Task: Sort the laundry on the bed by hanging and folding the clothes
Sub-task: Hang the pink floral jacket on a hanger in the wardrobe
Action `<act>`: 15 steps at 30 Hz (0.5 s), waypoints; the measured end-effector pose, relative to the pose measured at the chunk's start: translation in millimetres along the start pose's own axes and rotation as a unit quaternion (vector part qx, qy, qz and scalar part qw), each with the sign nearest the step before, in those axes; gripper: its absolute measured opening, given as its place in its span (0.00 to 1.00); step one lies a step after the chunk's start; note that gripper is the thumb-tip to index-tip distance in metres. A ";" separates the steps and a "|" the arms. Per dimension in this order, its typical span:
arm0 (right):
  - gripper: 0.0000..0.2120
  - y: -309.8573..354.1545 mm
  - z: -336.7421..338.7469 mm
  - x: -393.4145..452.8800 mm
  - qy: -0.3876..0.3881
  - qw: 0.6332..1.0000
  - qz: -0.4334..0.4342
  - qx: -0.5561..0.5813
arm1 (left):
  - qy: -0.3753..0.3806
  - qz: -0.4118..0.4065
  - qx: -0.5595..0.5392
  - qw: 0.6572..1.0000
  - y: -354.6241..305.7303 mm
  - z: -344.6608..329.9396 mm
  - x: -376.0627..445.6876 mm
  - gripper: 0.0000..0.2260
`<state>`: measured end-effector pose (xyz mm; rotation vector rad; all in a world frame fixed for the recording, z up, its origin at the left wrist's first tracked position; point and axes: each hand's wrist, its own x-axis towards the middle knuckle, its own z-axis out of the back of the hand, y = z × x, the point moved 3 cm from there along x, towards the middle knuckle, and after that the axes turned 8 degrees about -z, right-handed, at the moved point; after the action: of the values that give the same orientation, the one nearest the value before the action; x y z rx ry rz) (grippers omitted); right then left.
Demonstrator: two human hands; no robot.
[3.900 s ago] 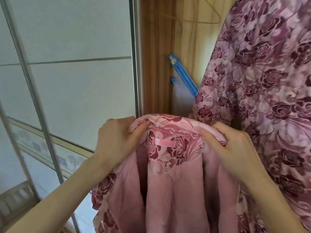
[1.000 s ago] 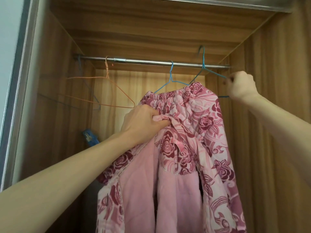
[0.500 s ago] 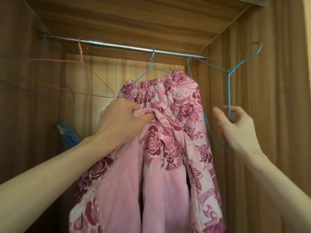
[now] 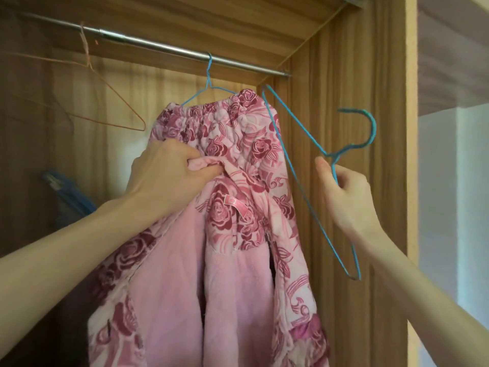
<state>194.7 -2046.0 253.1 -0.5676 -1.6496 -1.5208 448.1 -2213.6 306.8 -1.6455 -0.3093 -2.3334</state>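
Observation:
My left hand (image 4: 169, 173) grips the collar of a pink rose-patterned jacket (image 4: 185, 300), its plain pink lining facing me. Behind it, matching rose-patterned trousers (image 4: 232, 123) hang from a blue wire hanger (image 4: 209, 80) on the wardrobe's metal rail (image 4: 164, 49). My right hand (image 4: 346, 192) pinches the neck of a second, empty blue wire hanger (image 4: 304, 181), off the rail and tilted, its hook pointing up to the right.
An empty orange wire hanger (image 4: 105, 83) hangs on the rail at the left. Blue hangers or clips (image 4: 66, 192) lie low against the wardrobe's back wall. The wardrobe's wooden side panel (image 4: 383, 102) stands close on the right.
My right hand took the empty blue hanger off the rail and brought it down and toward me. My left hand has kept hold of the jacket collar.

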 end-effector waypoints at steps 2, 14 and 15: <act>0.26 6.2 5.7 -9.9 0.015 1.000 -0.006 0.008 | 0.003 -0.013 -0.013 1.000 -4.5 1.7 -5.2 0.26; 0.15 4.5 12.5 -56.3 0.153 0.954 -0.111 0.234 | 0.011 -0.034 -0.002 0.999 -6.2 17.5 -26.9 0.26; 0.17 6.9 13.8 -52.7 0.148 0.961 -0.100 0.211 | 0.011 -0.035 -0.003 0.999 -6.5 18.1 -27.7 0.26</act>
<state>226.9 -2021.4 216.0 0.0566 -1.7579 -1.2585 470.8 -2199.0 286.6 -1.6355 -0.3622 -2.4030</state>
